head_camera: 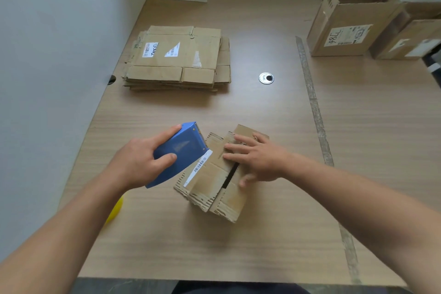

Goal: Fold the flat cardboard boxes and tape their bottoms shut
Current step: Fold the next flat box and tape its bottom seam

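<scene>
Toward the worktop's (238, 246) front edge stands the box (214, 188), its flaps folded shut. The right hand (259, 161) presses them, fingers straight. The left hand (140, 162) grips the dispenser (177, 153) beside them. An open box (346, 24) stands at the far right corner.

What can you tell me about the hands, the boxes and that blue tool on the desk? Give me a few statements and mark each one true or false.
1. The left hand grips the blue tape dispenser. True.
2. The right hand hovers clear of the small box. False: its straight fingers press down on the box's flaps.
3. The stack of flat boxes lies at the far left of the desk. True.
4. The open box at the far right has its top taped shut. False: its top flaps stand open.
</scene>
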`<state>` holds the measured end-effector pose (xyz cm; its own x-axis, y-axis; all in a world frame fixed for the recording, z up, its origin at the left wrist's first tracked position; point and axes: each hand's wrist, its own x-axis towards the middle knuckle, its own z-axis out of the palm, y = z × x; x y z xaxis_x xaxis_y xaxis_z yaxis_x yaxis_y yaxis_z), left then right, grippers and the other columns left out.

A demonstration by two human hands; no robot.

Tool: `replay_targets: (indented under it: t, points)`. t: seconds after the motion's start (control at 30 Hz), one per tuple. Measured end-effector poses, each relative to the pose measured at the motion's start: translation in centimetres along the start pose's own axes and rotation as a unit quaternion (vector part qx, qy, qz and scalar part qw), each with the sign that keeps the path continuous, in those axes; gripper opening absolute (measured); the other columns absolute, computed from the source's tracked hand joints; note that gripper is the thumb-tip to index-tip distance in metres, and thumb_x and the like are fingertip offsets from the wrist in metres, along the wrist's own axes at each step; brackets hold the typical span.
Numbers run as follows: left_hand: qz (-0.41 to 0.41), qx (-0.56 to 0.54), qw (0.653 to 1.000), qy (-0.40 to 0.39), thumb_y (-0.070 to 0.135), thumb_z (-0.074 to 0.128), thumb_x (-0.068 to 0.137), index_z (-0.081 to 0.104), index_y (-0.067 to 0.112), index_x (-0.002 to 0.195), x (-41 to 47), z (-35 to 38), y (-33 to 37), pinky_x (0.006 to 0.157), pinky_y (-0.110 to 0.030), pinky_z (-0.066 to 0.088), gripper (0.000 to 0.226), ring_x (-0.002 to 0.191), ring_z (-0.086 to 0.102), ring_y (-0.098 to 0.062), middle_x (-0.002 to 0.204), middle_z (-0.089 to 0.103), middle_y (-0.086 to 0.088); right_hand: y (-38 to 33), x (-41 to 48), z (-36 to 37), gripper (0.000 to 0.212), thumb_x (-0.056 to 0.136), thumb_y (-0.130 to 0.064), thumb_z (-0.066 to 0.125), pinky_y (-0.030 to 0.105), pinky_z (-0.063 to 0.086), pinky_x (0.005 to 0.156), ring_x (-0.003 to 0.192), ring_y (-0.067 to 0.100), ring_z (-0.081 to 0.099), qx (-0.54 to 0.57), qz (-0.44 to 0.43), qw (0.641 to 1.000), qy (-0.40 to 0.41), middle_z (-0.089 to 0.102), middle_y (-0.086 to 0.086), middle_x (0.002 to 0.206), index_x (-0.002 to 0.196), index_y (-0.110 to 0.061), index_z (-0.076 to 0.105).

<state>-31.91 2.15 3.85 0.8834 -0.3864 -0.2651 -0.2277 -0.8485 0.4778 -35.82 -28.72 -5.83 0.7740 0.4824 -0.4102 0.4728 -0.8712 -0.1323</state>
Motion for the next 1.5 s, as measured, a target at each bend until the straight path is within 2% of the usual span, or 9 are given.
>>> replay_targets:
  t: [0.13, 0.27, 0.47, 0.6, 0.7, 0.97, 1.27, 1.43, 1.5]
  points:
    - [-0.001, -0.009, 1.000, 0.007, 0.052, 0.048, 0.075, 0.034, 0.060, 0.142, -0.1, 0.1, -0.1, 0.081, -0.040, 0.053, 0.069, 0.090, 0.061, -0.021, 0.108, 0.068, 0.007, -1.4, -0.5, 2.7, 0.079, 0.089, -0.078, 0.028, 0.042, 0.023, 0.112, 0.150, 0.019, 0.011, 0.026, 0.064, 0.994, 0.088, 0.017, -0.013, 0.162, 0.156, -0.038, 0.018]
    - [0.013, -0.007, 1.000, -0.010, 0.052, 0.049, 0.075, 0.033, 0.064, 0.140, 0.0, 0.0, 0.0, 0.079, -0.040, 0.053, 0.068, 0.088, 0.062, -0.017, 0.105, 0.068, 0.010, -4.8, -1.1, 4.9, 0.064, 0.085, -0.074, 0.047, 0.046, 0.037, 0.100, 0.136, 0.024, 0.041, 0.063, 0.189, 0.952, 0.233, 0.047, -0.004, 0.142, 0.136, -0.035, 0.052]
    - [0.052, 0.062, 0.994, -0.074, 0.053, 0.049, 0.080, 0.027, 0.068, 0.139, 0.5, 0.5, 0.4, 0.078, -0.037, 0.053, 0.065, 0.088, 0.060, -0.014, 0.108, 0.065, 0.016, -8.4, 0.5, 4.6, 0.061, 0.087, -0.075, 0.043, 0.052, 0.031, 0.098, 0.141, 0.022, 0.008, 0.229, 0.379, 0.875, 0.196, 0.004, -0.003, 0.157, 0.136, -0.039, 0.032]
    - [-0.017, 0.114, 0.993, -0.007, 0.040, 0.054, 0.091, 0.026, 0.061, 0.145, 1.1, 1.3, -0.6, 0.066, -0.032, 0.051, 0.064, 0.077, 0.056, -0.012, 0.093, 0.063, 0.008, -8.1, -1.2, 5.8, 0.072, 0.086, -0.070, 0.051, 0.058, 0.031, 0.107, 0.144, 0.019, -0.010, 0.284, 0.310, 0.888, 0.186, -0.022, -0.011, 0.160, 0.146, -0.040, 0.026]
    - [-0.071, 0.130, 0.989, 0.013, 0.038, 0.051, 0.092, 0.025, 0.057, 0.147, 1.3, 2.4, -1.2, 0.065, -0.033, 0.050, 0.063, 0.082, 0.057, -0.020, 0.094, 0.062, 0.005, -6.5, -2.8, 7.0, 0.073, 0.090, -0.060, 0.058, 0.051, 0.012, 0.122, 0.148, 0.016, -0.022, 0.330, 0.253, 0.889, 0.190, -0.024, -0.013, 0.161, 0.152, -0.044, 0.023]
    - [-0.063, 0.134, 0.989, 0.000, 0.040, 0.051, 0.091, 0.025, 0.058, 0.147, 1.8, 3.4, -1.8, 0.060, -0.030, 0.044, 0.064, 0.081, 0.056, -0.020, 0.093, 0.059, 0.008, -5.9, -3.0, 8.5, 0.062, 0.097, -0.038, 0.059, 0.024, 0.011, 0.113, 0.144, 0.014, 0.014, 0.405, 0.242, 0.843, 0.260, -0.007, -0.027, 0.156, 0.153, -0.032, 0.033]
    - [-0.026, 0.200, 0.979, 0.019, 0.042, 0.045, 0.091, 0.017, 0.059, 0.146, 2.0, 3.8, -0.3, 0.052, -0.027, 0.035, 0.064, 0.079, 0.052, -0.018, 0.097, 0.061, 0.010, -6.6, -2.7, 8.3, 0.060, 0.100, -0.019, 0.055, -0.002, -0.012, 0.101, 0.150, 0.023, 0.014, 0.436, 0.247, 0.815, 0.291, 0.002, -0.010, 0.164, 0.154, -0.018, 0.030]
    - [0.039, 0.163, 0.986, -0.001, 0.043, 0.049, 0.090, 0.017, 0.064, 0.143, 2.1, 3.8, 0.9, 0.051, -0.024, 0.034, 0.066, 0.072, 0.049, -0.010, 0.089, 0.056, 0.016, -6.8, -2.7, 8.5, 0.068, 0.100, -0.015, 0.054, 0.027, -0.001, 0.120, 0.153, 0.013, 0.001, 0.475, 0.237, 0.793, 0.299, -0.005, -0.016, 0.160, 0.157, -0.018, 0.018]
    - [0.063, 0.143, 0.988, -0.018, 0.042, 0.051, 0.090, 0.019, 0.064, 0.143, 2.3, 3.9, 1.2, 0.054, -0.024, 0.036, 0.066, 0.070, 0.049, -0.006, 0.090, 0.058, 0.015, -7.1, -2.8, 8.6, 0.073, 0.097, -0.014, 0.059, 0.026, 0.004, 0.122, 0.152, 0.008, 0.002, 0.510, 0.253, 0.755, 0.325, -0.002, -0.013, 0.161, 0.157, -0.016, 0.017]
